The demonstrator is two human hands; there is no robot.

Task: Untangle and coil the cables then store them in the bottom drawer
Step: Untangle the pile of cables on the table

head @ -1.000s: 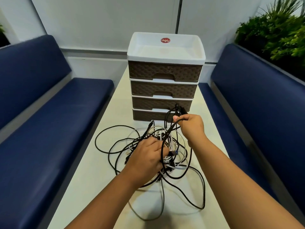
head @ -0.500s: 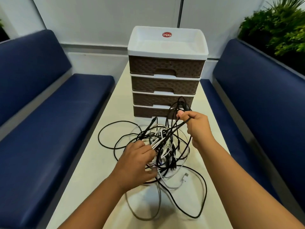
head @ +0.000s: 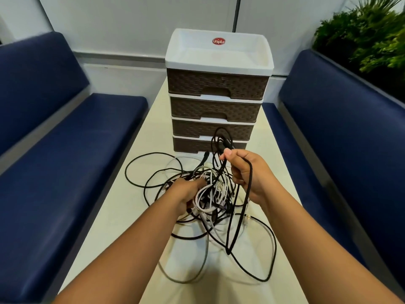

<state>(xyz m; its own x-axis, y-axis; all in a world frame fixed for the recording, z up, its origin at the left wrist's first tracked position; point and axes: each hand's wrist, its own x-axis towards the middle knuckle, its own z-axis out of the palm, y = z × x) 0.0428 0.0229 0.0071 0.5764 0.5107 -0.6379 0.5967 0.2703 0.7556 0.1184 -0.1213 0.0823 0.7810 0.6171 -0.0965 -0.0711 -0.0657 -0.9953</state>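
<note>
Two hands [head: 249, 172] grip one cable tangle [head: 210, 194]; four drawers [head: 215, 110].

Looks like an office lounge or meeting booth: two navy upholstered benches [head: 65, 172] facing across a narrow pale desk [head: 140, 194], plain white partition wall [head: 131, 23] at the far end, green planter foliage [head: 368, 36] far right.

table [head: 122, 216]: cream, long | on it: drawer unit [head: 215, 110] far end, cable tangle [head: 210, 200] mid
</note>
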